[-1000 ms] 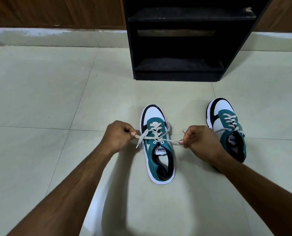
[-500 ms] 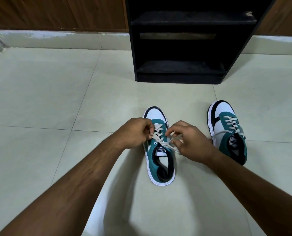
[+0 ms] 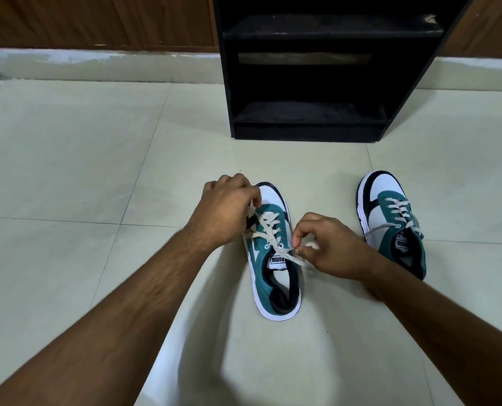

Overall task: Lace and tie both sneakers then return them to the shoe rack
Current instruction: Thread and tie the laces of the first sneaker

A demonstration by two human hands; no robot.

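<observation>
Two teal, white and black sneakers stand on the floor, toes pointing away from me. The near sneaker (image 3: 274, 276) has a cream lace (image 3: 268, 227) threaded up its front. My left hand (image 3: 224, 213) pinches one lace end over the sneaker's left side near the toe. My right hand (image 3: 328, 247) pinches the other lace end at the tongue, just right of the top eyelets. The second sneaker (image 3: 390, 218) sits to the right, laced, with a loose end trailing left behind my right hand. The black shoe rack (image 3: 308, 68) stands beyond them.
Pale floor tiles (image 3: 82, 171) spread to the left and in front. A light skirting and brown wooden wall (image 3: 97, 22) run along the back. The rack's lower shelf (image 3: 309, 112) is bare and open toward me.
Both hands came in from a wide sideways pull on the lace ends. My left hand then moved forward toward the toe, and my right hand settled at the tongue.
</observation>
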